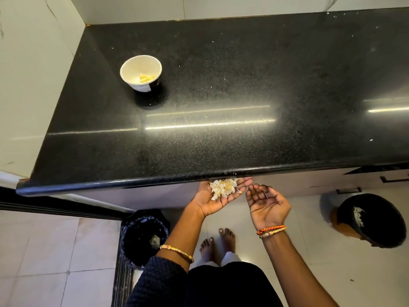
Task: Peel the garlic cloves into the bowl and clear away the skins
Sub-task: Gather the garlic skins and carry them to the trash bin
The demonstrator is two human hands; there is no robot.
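1. your left hand (pixel 215 197) is cupped palm up just below the near edge of the black worktop (pixel 221 85), its fingers (pixel 243 181) straight and together, pointing far and right under the lip.
2. a loose pile of pale garlic skins (pixel 223 188) lies in that palm, touching the fingers; the heap's long axis runs from the near left of the palm to the far right, along the fingers.
3. your right hand (pixel 266 202) is just right of the left, palm up, fingers relaxed and slightly apart, holding nothing. the two hands are near each other but not touching.
4. the white bowl (pixel 141 72) stands upright on the far left part of the worktop, well apart from your hands. a small cluster of peeled garlic cloves (pixel 146 78) sits at its bottom; which way each clove points is too small to tell.
5. a few tiny skin flecks (pixel 229 173) cling to the worktop's near edge above your left hand.
6. on the floor (pixel 44 251), a bin with a black liner (pixel 143 238) stands left of your left forearm.
7. a dark round container (pixel 374 218) with some pale scraps inside stands on the floor at the right.
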